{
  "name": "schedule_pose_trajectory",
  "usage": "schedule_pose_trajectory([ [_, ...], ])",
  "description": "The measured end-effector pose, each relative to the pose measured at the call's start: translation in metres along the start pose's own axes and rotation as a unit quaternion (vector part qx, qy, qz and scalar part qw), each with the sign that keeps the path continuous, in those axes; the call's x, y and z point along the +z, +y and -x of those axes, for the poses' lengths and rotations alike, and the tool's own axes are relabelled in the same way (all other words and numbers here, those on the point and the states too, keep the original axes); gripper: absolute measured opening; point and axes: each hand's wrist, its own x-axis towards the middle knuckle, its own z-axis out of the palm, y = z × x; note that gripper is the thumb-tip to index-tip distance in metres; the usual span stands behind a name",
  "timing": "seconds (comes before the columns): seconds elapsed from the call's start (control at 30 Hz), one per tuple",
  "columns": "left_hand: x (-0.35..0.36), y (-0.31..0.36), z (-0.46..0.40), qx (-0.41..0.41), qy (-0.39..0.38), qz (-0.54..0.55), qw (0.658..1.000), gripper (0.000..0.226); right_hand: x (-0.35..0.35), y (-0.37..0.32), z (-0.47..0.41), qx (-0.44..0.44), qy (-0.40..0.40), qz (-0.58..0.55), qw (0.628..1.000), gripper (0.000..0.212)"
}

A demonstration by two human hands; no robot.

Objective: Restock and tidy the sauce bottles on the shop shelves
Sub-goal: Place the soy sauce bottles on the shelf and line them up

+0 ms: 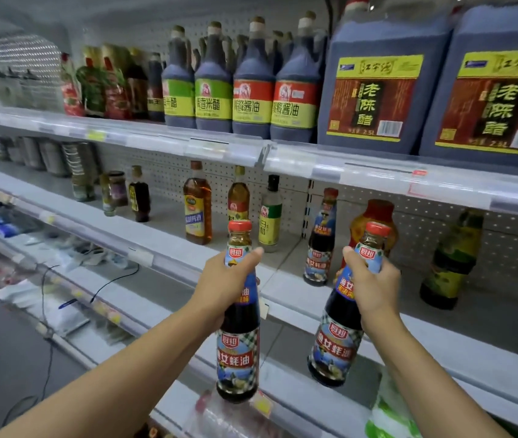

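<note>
Head view shows my two hands out in front of the middle shelf (283,298), each one holding a tall oyster sauce bottle. My left hand (219,289) is wrapped tight round the neck of the left bottle (238,343), and my right hand (374,286) is wrapped round the neck of the right bottle (338,339). Both bottles stand almost straight up, red caps on top — the right one leans a little. Another bottle of the same sauce (321,241) already stands on that shelf, up and back from my grip, between my two hands but closer to my right one. I think my bottles belong beside it. To its left there is bare shelf before the white vinegar bottle (270,216). To its right an orange bottle (374,226) stands close behind, so that side looks tighter. The shelf's front lip sits just below my hands, and the shelf above (377,172) hangs low — I must lift over one and stay under the other.
</note>
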Motion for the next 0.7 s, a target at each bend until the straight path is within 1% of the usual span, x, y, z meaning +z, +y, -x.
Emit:
schedule_pose_trajectory([
  [0.27, 0.015, 0.002, -0.092, 0.017, -0.018, -0.007, 1.000, 0.021, 0.044, 0.025, -0.070, 0.007, 0.038, 0.027, 0.999, 0.019],
  [0.4, 0.022, 0.003, -0.131, 0.019, -0.033, 0.012, 0.999, 0.020, 0.060, 0.030, -0.090, 0.055, 0.078, 0.023, 0.995, 0.029],
  [0.53, 0.033, 0.000, -0.166, 0.018, -0.053, 0.017, 0.998, 0.025, 0.072, 0.034, -0.100, 0.085, 0.119, 0.034, 0.989, 0.037],
  [0.63, 0.043, -0.005, -0.191, 0.005, -0.060, 0.030, 0.998, 0.026, 0.085, 0.039, -0.100, 0.070, 0.128, 0.044, 0.988, 0.046],
  [0.7, 0.049, -0.007, -0.207, -0.003, -0.066, 0.033, 0.997, 0.022, 0.094, 0.045, -0.101, 0.044, 0.149, 0.049, 0.987, 0.043],
])
